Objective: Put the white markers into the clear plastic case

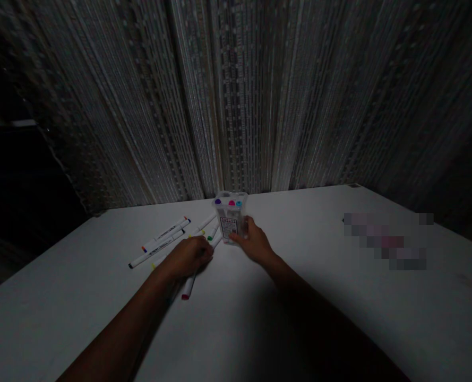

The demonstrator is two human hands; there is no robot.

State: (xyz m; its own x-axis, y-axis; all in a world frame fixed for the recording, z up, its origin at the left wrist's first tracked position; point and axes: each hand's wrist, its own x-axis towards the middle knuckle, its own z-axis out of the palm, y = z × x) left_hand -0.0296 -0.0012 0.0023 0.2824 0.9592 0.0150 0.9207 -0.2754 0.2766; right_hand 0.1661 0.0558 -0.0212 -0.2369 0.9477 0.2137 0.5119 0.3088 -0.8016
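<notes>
My right hand point(255, 241) is wrapped round the lower right side of a clear plastic marker case point(231, 220), which stands upright on the white table. Purple, pink and light blue marker ends show near its top, and a printed label faces me. Left of the case, my left hand point(190, 255) is closed low over the loose markers. A white marker point(216, 240) sticks out from its fingertips toward the case; the grip itself is partly hidden. Beneath the hand, a red-capped marker point(188, 288) points toward me. More white markers point(156, 249) lie to the left.
The white table point(100, 297) reaches back to a grey patterned curtain point(236, 95). A blurred-out pinkish item point(387, 241) lies on the right side of the table. The light is dim, and a dark area with a shelf-like edge point(23, 123) stands at far left.
</notes>
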